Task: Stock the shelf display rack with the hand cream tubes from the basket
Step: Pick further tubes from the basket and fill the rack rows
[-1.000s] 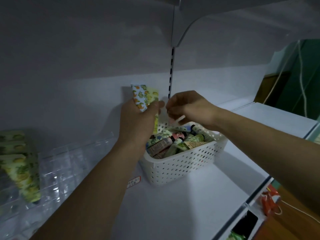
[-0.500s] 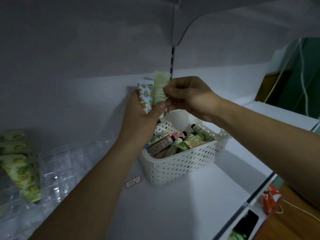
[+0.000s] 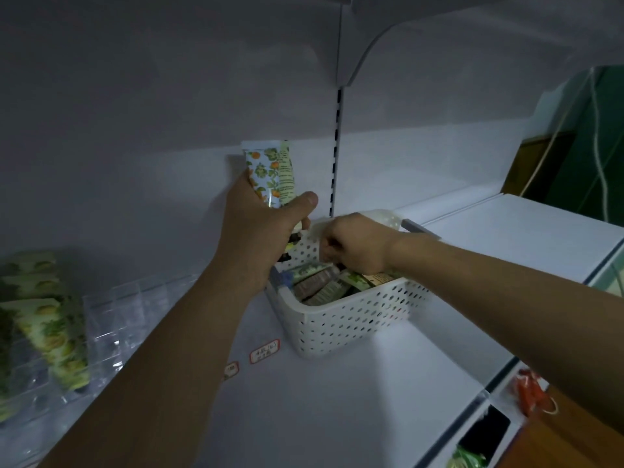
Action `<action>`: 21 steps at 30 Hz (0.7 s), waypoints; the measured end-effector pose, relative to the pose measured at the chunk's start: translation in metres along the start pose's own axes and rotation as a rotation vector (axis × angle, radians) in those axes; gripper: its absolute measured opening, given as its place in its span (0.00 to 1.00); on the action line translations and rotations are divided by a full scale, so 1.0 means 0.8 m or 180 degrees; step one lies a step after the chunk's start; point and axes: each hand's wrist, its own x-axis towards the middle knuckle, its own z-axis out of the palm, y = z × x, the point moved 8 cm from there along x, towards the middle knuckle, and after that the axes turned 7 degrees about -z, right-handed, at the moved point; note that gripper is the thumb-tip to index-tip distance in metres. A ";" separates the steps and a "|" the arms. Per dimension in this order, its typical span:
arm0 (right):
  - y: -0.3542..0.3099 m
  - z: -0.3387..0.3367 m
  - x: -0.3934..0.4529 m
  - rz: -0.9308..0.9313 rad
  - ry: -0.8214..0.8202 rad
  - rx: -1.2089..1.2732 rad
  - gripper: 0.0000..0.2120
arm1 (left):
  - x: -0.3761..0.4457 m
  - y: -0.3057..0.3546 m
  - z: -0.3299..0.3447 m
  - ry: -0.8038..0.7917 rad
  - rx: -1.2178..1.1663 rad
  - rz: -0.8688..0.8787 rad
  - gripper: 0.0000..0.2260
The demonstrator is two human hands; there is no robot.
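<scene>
Already some tubes (image 3: 44, 336) fill the clear rack (image 3: 135, 309). Left hand (image 3: 260, 231) clamps two tubes (image 3: 273, 173); right hand (image 3: 354, 244) curls into the well-stocked basket (image 3: 354, 319), its grasp unclear.

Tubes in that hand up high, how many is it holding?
2. The left hand grips an orange-flowered tube and, beside it on the right, a pale green tube. More could be hidden in the fist.

One view is given, taken from head height, aimed forward and down along both forearms. The shelf (image 3: 337, 417) is seen close, with the basket (image 3: 354, 319) near centre.
</scene>
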 end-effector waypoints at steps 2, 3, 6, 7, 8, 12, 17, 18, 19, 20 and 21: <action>0.002 0.000 -0.001 -0.0020 0.0049 0.0068 0.05 | 0.003 0.002 -0.006 0.0055 0.0003 0.0002 0.11; 0.002 0.001 -0.002 -0.0025 0.0007 0.0143 0.02 | 0.003 0.004 -0.008 0.0071 -0.0014 0.0013 0.11; -0.005 0.007 -0.006 0.0014 -0.0299 0.0283 0.14 | 0.001 0.009 -0.009 0.0022 -0.0048 0.0034 0.10; -0.009 0.010 -0.007 0.0058 -0.0411 0.0337 0.16 | 0.000 0.011 -0.009 0.0001 -0.0034 0.0033 0.10; -0.012 0.012 -0.007 0.0111 -0.0494 0.0406 0.16 | -0.001 0.012 -0.008 -0.0019 -0.0011 0.0031 0.10; -0.019 0.008 -0.005 0.0123 -0.0347 0.0244 0.08 | -0.006 0.015 -0.006 -0.0143 0.0138 0.0077 0.08; -0.029 -0.064 -0.031 -0.0397 0.1215 -0.0184 0.08 | -0.003 0.018 -0.023 -0.0099 0.0351 0.0015 0.11; -0.029 -0.085 -0.042 -0.0485 0.1621 -0.0103 0.08 | -0.002 0.019 -0.028 -0.0086 0.0439 -0.0015 0.11; -0.029 -0.106 -0.053 -0.0551 0.2009 -0.0028 0.09 | -0.001 0.019 -0.032 -0.0102 0.0524 -0.0060 0.10; -0.028 -0.124 -0.064 -0.0605 0.2344 0.0037 0.09 | -0.001 0.019 -0.035 -0.0165 0.0560 -0.0142 0.10; -0.026 -0.139 -0.072 -0.0662 0.2626 0.0090 0.09 | -0.003 0.018 -0.036 -0.0296 0.0530 -0.0278 0.10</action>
